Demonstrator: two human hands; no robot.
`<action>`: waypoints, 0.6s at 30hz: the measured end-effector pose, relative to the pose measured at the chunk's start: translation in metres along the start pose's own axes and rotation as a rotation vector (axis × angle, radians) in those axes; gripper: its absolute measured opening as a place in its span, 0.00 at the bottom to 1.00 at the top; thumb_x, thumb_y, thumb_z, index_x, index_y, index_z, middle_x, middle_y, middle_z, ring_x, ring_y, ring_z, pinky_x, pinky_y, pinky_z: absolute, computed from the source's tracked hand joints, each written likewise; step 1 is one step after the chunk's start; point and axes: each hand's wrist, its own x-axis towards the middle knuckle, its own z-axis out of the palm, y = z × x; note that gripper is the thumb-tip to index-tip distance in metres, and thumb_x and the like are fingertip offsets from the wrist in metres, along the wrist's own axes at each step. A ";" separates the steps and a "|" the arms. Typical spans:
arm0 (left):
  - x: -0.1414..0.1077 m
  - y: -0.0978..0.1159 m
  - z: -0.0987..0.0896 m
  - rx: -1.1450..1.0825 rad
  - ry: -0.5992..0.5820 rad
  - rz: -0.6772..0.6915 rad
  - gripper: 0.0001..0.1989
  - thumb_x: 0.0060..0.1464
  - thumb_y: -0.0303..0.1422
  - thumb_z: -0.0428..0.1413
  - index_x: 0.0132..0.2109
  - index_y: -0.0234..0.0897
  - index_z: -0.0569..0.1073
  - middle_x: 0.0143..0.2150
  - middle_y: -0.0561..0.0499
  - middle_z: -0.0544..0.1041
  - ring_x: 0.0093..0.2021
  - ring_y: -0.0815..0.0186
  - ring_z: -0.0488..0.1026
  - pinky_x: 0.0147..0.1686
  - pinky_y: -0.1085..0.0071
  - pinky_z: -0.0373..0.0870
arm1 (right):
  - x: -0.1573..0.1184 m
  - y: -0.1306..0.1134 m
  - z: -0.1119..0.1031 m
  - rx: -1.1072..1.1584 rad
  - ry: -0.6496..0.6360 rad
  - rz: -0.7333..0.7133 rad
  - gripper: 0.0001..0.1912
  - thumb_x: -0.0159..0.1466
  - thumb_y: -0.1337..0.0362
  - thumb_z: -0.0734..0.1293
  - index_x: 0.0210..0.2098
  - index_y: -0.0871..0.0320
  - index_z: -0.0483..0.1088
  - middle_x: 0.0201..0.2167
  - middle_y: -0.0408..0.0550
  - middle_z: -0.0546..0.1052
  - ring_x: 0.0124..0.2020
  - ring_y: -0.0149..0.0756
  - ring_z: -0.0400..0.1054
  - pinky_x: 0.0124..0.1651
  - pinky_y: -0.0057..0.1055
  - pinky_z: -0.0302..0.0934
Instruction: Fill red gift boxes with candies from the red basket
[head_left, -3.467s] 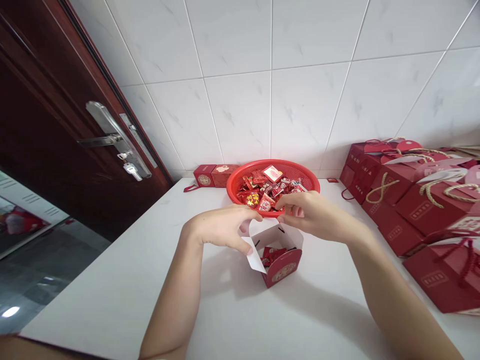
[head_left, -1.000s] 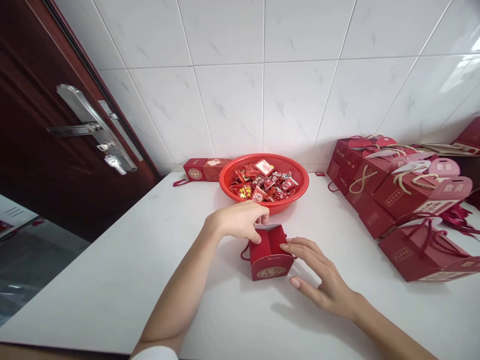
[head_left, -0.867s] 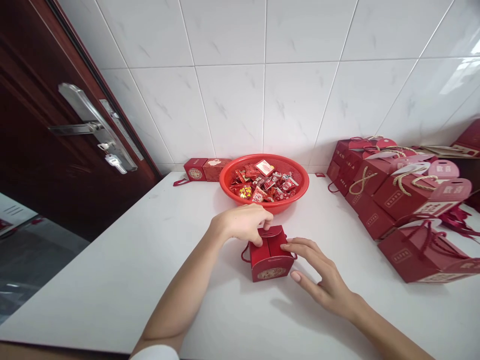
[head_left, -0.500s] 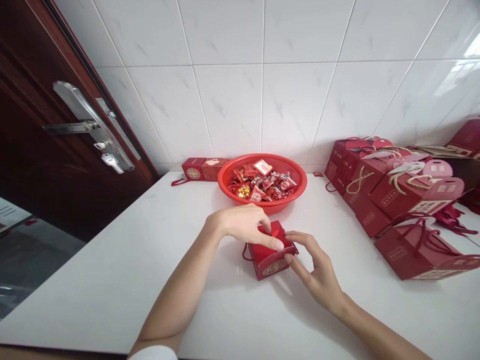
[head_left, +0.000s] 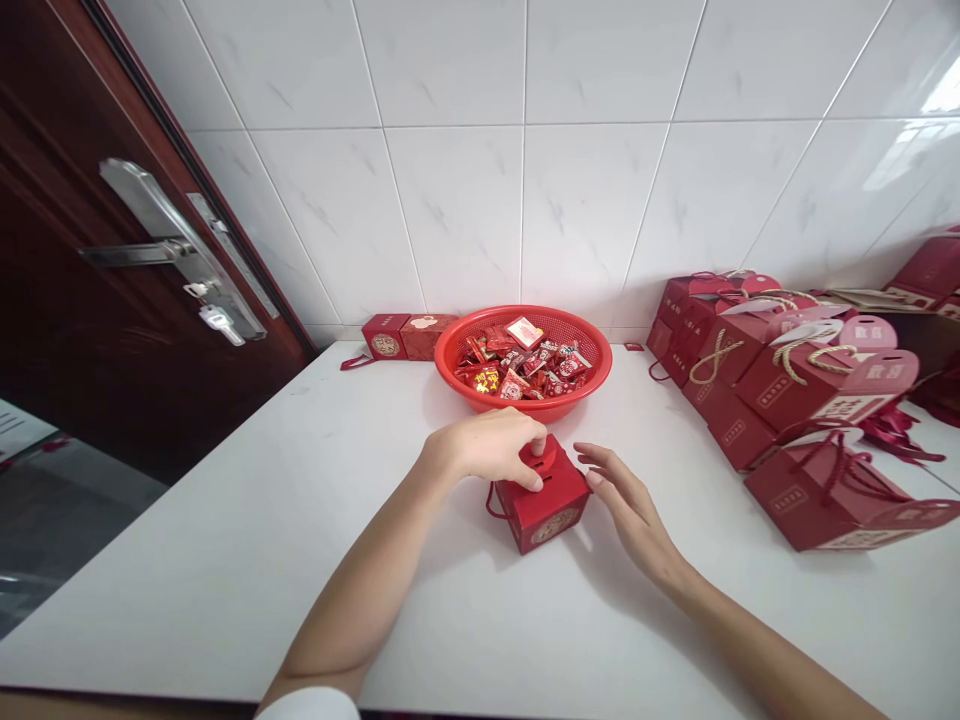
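Observation:
A small red box (head_left: 551,505) stands on the white table, its slotted top lying flat and a red cord loop hanging at its left side. My left hand (head_left: 499,448) reaches over the box from the left, with thumb and bent fingers around a rounded red flap on its top. Close to the right side of the box is my right hand (head_left: 626,500), its fingers extended and a little apart, with nothing held in it. Behind the box, a red plastic basket (head_left: 448,372) holds many wrapped candies (head_left: 532,365).
Several red gift boxes (head_left: 810,385) with cord handles are stacked at the right. Two small boxes (head_left: 388,338) stand against the tiled wall left of the basket. A dark wooden door (head_left: 67,240) with keys in its lock is at the left.
The near flap of the box has folded down, and its top now lies flat. My right hand has opened and moved slightly off the front edge; my left thumb has shifted left.

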 end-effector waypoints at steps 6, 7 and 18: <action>-0.002 0.005 -0.001 0.009 -0.018 -0.012 0.15 0.52 0.43 0.61 0.44 0.42 0.73 0.48 0.49 0.73 0.46 0.59 0.70 0.36 0.70 0.63 | 0.020 0.018 -0.009 0.007 -0.194 0.020 0.23 0.68 0.54 0.60 0.61 0.50 0.68 0.67 0.53 0.65 0.65 0.45 0.62 0.63 0.46 0.63; -0.003 0.005 -0.001 0.007 -0.021 -0.015 0.15 0.52 0.43 0.61 0.44 0.42 0.72 0.48 0.50 0.73 0.46 0.58 0.70 0.36 0.70 0.63 | 0.023 0.019 -0.009 0.004 -0.221 0.002 0.23 0.68 0.52 0.60 0.60 0.50 0.69 0.67 0.54 0.64 0.66 0.46 0.61 0.63 0.46 0.63; -0.001 0.001 0.000 0.001 -0.062 -0.061 0.18 0.54 0.45 0.59 0.49 0.44 0.71 0.47 0.50 0.74 0.43 0.59 0.71 0.32 0.71 0.62 | 0.029 0.002 -0.020 0.270 -0.110 0.149 0.14 0.59 0.52 0.70 0.29 0.56 0.67 0.31 0.46 0.77 0.36 0.38 0.71 0.48 0.39 0.64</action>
